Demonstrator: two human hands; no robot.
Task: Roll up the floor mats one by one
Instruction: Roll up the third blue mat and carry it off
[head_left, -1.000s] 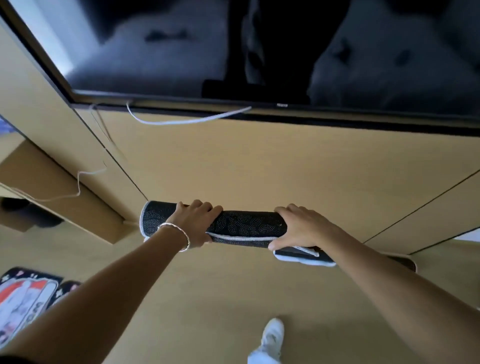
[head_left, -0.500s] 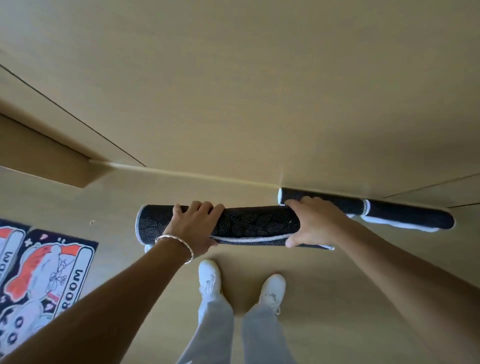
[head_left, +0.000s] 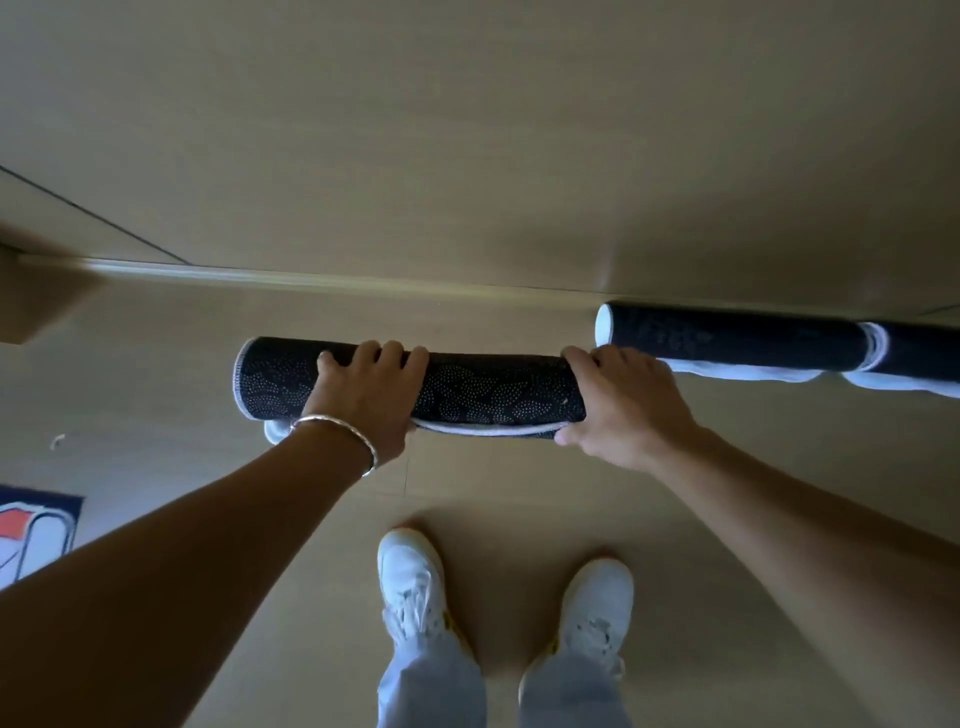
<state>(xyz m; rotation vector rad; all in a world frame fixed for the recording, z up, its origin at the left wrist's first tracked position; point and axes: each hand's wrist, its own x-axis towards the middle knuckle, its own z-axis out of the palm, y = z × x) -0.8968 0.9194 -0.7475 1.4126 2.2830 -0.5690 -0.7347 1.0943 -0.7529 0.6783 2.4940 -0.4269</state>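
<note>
- The mat (head_left: 498, 395) is fully rolled into a dark tube, with its dotted backing outward and a pale bound edge along the near side. It lies crosswise ahead of the person, between the shoes (head_left: 410, 571) and the skirting (head_left: 311, 275).
- The left grip (head_left: 363, 400) wraps the tube towards its left end, fingers curled over the far side. A bracelet (head_left: 337, 434) sits at the wrist.
- The right grip (head_left: 621, 410) closes round the right end, thumb under the pale loose edge.
- I cannot tell whether the tube rests on the floor (head_left: 156, 374) or hangs just above it.
- 2 finished rolls (head_left: 737, 340) lie end to end against the wall on the right. The nearer end is close to the right grip but looks apart from it.
- A flat printed mat (head_left: 36, 535) shows at the left edge, not yet rolled.
- Handling, as I judge it: the mat is light and soft, so it would sag if held at 1 end only. The dotted backing should give good friction.
- The weak point is the loose outer edge, which will likely spring open when let go.
- The best hold is 2 grips spread wide as here, with 1 thumb pinning that edge.
- Setting it down with the edge underneath should keep it rolled.
</note>
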